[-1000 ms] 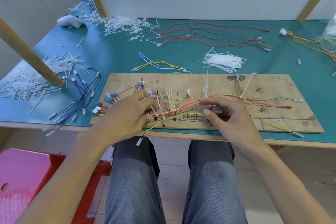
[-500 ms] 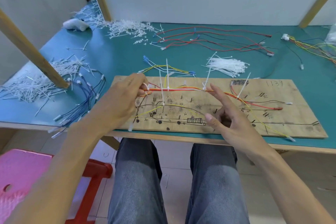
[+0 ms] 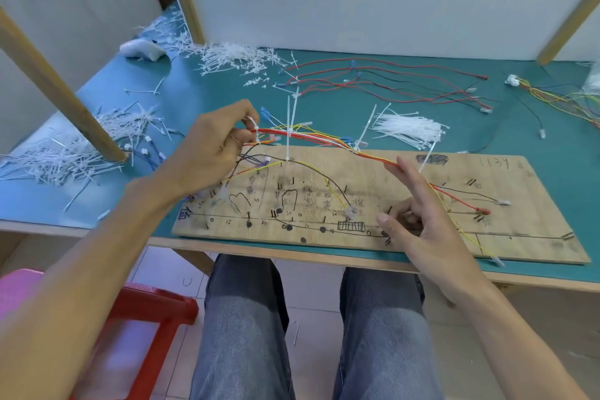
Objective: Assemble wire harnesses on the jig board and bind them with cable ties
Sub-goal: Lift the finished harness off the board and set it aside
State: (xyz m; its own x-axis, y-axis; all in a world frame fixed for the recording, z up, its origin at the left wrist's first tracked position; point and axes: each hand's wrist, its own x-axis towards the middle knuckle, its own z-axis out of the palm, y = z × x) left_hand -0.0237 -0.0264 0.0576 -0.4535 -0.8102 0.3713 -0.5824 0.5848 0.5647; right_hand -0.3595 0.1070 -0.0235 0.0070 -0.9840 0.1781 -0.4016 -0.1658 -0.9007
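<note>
The plywood jig board is hand-marked "1134" at its far right corner. Your left hand pinches the left end of the red-and-yellow wire harness, held above the board. Your right hand, fingers straight and spread, touches it further right. White cable ties lie on the teal table, with a white wall behind.

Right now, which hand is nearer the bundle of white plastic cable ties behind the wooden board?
Right. The right hand is in front of the white cable-tie bundle; the left hand grips the red-and-yellow wire harness far to its left.
</note>
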